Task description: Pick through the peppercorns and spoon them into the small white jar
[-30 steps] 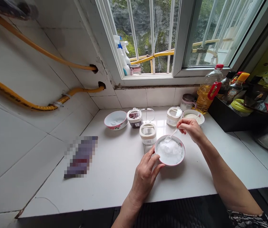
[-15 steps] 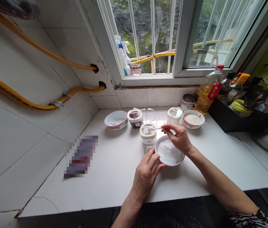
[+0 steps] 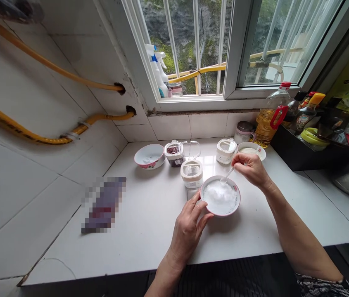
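Observation:
My left hand grips the left rim of a bowl on the counter. White grains, like salt or sugar, fill much of this bowl. Pinched in my right hand is a small white spoon, its tip down in the grains near the far rim. Just behind the bowl stands a clear jar with a pale rim, its top open. A second white-rimmed jar is farther back. Partly behind my right hand, another bowl holds pale grains and a spoon.
At the back left are a flowered bowl and an open jar of dark red contents. An oil bottle, a dark-lidded jar and a black box of bottles line the right. A blurred purple item lies left.
My right hand has moved right with the spoon, from over the open jar to the bowl's far rim. The spoon's tip is now in the white grains. My left hand keeps its grip.

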Available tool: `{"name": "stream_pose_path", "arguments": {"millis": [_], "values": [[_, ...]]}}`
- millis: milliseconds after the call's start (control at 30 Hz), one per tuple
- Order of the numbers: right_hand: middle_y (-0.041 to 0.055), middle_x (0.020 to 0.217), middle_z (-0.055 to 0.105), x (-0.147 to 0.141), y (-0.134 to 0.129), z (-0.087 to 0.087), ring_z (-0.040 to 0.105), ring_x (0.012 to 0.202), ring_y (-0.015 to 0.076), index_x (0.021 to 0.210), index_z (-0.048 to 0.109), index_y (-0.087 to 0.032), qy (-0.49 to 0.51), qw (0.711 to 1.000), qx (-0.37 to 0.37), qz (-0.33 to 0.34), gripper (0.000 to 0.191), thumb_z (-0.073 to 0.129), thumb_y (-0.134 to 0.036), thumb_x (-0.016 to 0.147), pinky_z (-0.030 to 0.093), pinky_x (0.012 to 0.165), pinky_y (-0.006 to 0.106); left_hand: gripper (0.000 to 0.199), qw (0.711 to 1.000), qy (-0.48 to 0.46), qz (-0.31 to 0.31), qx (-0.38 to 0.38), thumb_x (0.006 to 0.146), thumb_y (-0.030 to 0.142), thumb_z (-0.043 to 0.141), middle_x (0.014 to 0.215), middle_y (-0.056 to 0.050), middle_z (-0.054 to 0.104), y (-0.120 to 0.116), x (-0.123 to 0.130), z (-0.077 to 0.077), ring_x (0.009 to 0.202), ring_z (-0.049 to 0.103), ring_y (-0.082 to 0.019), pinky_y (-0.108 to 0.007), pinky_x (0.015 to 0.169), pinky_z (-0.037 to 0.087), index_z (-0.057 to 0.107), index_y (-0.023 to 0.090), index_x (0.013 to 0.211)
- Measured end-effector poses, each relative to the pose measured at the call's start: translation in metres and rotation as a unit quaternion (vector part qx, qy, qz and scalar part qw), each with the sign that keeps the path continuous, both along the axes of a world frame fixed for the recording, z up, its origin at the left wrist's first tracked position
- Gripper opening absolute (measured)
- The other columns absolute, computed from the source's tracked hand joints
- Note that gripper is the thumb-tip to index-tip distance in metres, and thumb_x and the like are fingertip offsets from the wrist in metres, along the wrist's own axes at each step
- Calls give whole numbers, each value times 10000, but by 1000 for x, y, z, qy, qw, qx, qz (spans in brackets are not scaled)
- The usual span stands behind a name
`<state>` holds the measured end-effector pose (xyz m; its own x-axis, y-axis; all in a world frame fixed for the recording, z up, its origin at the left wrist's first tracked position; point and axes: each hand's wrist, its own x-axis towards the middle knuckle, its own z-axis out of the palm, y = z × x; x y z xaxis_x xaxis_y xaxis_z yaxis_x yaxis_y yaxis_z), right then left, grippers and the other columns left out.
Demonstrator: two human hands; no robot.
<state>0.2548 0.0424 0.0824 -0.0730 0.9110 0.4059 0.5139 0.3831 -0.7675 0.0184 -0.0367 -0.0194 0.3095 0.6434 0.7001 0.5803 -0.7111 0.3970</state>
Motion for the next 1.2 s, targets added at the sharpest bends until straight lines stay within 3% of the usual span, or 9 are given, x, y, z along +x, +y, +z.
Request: {"name": "stream_pose_path", "arguments": {"millis": [233,467,700,967,1200], "values": [[-15,534,538,-16,-1,-9,437,524,108,587,591,-175,-13,998,-51,23,134,482,-229,643,329,513,240,159,1000,-4,-4,-1,1008,301,525,1317,-171,629,0,0,-1,1257,617,-255,-363,985,573,579,193,1112],[-19,529,563,-15,5,-13,490,502,111,595,634,-170,79,989,-121,35,127,531,-243,609,372,510,240,153,1000,-3,-5,-5,1004,294,535,1339,-157,621,0,0,-2,1251,623,-266,-392,966,586,579,212,1125],[-39,435,502,-8,9,-8,411,439,94,545,636,-177,182,973,-139,19,98,560,-235,569,314,450,238,156,1000,-8,-11,-4,1006,298,531,1311,-155,638,1,0,-2,1256,619,-263,-383,960,590,576,215,1131],[-31,415,482,-8,18,-18,400,431,96,500,623,-172,255,942,-217,5,63,575,-207,518,273,441,246,149,1000,-11,-9,-4,1007,296,526,1317,-155,636,1,1,-2,1251,622,-260,-374,959,586,579,211,1118],[-7,530,601,-23,16,-15,526,508,117,631,679,-168,335,925,-177,5,89,682,-233,570,416,510,261,143,1000,-11,-12,-9,1009,305,524,1307,-158,637,1,1,0,1268,609,-260,-370,958,584,574,214,1106]]}}
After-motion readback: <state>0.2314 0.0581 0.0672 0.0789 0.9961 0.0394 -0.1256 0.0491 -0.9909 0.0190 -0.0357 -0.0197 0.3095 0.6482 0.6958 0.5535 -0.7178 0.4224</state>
